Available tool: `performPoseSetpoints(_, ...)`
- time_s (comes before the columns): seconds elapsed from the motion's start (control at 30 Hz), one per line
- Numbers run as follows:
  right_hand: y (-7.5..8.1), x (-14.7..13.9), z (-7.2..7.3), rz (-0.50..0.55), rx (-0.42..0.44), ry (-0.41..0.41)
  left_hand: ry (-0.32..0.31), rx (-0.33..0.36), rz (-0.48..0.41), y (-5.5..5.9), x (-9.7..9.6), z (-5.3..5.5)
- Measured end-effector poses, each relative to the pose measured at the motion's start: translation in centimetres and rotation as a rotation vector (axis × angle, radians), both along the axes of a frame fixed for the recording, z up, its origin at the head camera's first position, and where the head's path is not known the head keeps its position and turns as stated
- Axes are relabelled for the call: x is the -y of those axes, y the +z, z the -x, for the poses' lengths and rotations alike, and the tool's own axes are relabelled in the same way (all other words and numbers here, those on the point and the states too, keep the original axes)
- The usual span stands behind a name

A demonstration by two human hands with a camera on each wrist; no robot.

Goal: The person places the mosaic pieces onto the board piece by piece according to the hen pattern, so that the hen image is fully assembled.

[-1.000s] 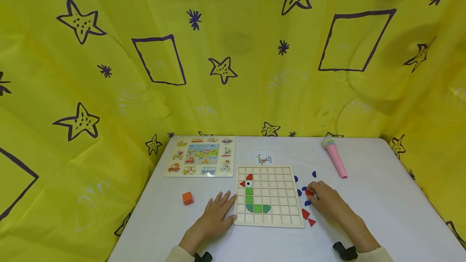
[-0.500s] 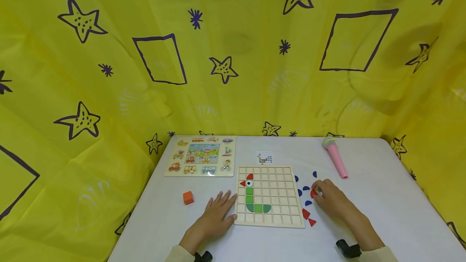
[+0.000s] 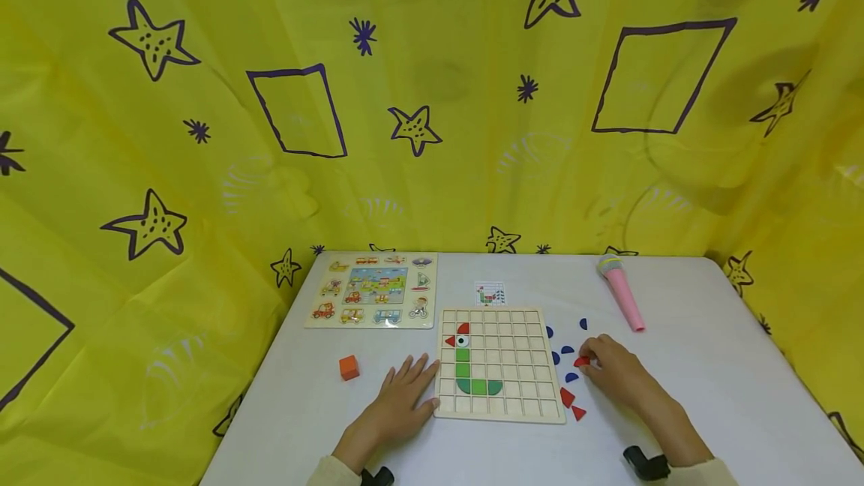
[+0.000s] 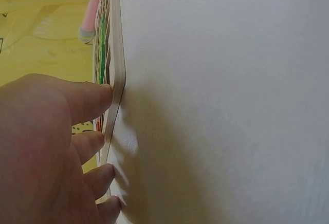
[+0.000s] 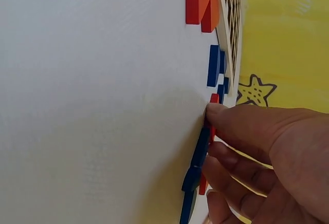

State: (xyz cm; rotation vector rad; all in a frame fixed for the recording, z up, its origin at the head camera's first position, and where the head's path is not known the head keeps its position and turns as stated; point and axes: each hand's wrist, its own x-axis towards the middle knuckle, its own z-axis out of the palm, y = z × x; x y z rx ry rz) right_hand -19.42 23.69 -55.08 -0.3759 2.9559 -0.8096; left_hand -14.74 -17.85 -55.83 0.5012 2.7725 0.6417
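My left hand [image 3: 401, 400] lies with spread fingers at the left edge of the wooden grid board [image 3: 516, 407]; in the left wrist view its thumb and fingertips touch the board's side. On the board, red, green and white pieces, one with an eye, make a bird-like shape. Right of the board, my right hand [image 3: 617, 373] pinches a red puzzle piece [image 3: 581, 361] between thumb and fingers, low over the table. The right wrist view shows dark blue pieces [image 5: 199, 149] just under these fingers; the red piece is partly hidden there.
Blue half-round pieces [image 3: 571, 377] and red pieces [image 3: 567, 397] lie along the board's right side. Behind the board is a small picture card [image 3: 490, 293]. A vehicle puzzle [image 3: 425, 289] and orange cube [image 3: 348, 367] are on the left, a pink toy microphone [image 3: 624, 298] at back right.
My right hand has shifted slightly to the right with the red puzzle piece, whose visible outline has changed. My left hand stays at the board's edge.
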Motion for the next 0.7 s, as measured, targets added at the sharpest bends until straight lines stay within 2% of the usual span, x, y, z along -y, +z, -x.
performPoseSetpoints(0.2,0.4,0.6,0.1,0.009,-0.002,0.004,-0.003,-0.004,0.005,-0.1,0.0,0.0)
performPoseSetpoints(0.43,1.1,2.2,0.6,0.045,0.043,-0.005,-0.002,-0.007,-0.001,-0.1,0.1,0.0)
performPoseSetpoints(0.7,1.3,4.4,1.0,0.063,0.042,0.054,-0.004,-0.003,0.005,-0.1,0.1,0.0)
